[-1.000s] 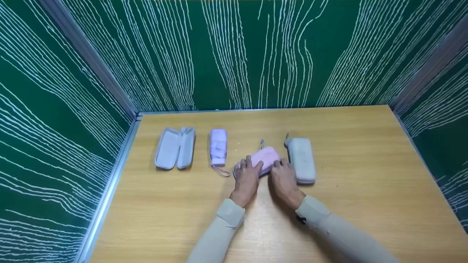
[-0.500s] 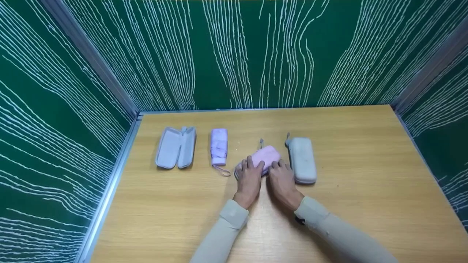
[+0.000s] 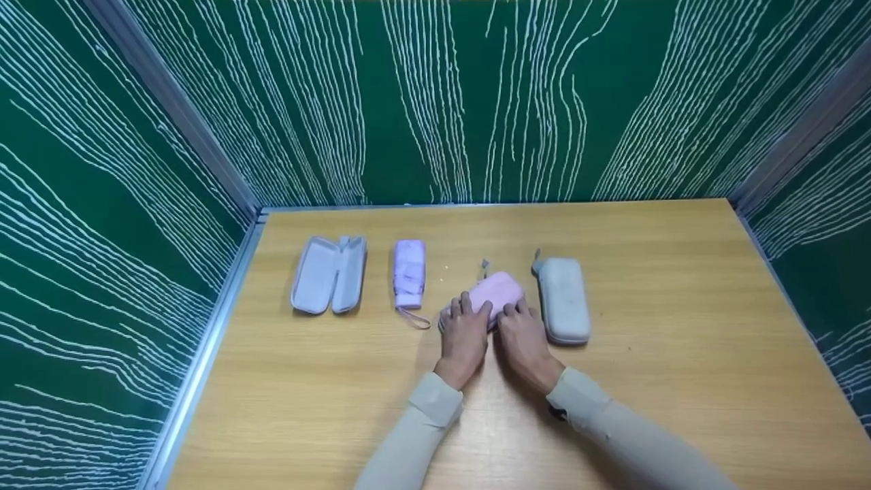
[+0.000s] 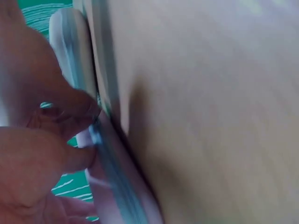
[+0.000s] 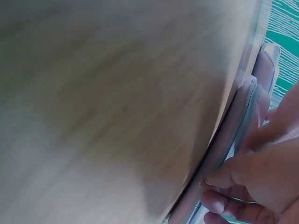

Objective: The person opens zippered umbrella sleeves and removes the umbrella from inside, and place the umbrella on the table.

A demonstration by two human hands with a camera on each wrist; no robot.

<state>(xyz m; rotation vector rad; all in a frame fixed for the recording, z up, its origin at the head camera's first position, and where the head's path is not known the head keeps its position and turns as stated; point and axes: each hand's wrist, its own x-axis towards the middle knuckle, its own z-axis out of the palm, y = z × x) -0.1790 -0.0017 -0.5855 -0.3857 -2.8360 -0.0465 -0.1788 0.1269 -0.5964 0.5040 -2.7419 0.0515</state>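
Observation:
A pink hard-shell zip case [image 3: 500, 289] lies at a slant on the table in the head view. My left hand [image 3: 464, 337] grips its left part, fingers over the top and thumb on the lid. At the near right edge, my right hand [image 3: 525, 340] has curled fingers against the seam. The right wrist view has thumb and fingertips pinching at the grey zipper [image 5: 250, 105]; the pull itself is hidden. Seen from the left wrist, the zipper band [image 4: 119, 182] runs along the case's side.
A grey zip case [image 3: 565, 299] stands close beside my right hand. Left of the pink case lie a folded purple umbrella [image 3: 409, 269] with a wrist loop and an opened grey case [image 3: 316, 275]. Green, white-lined panels border the wooden table [image 3: 680, 381].
My right hand has slid slightly left along the near edge of the pink case, away from the grey case. The left hand keeps its hold.

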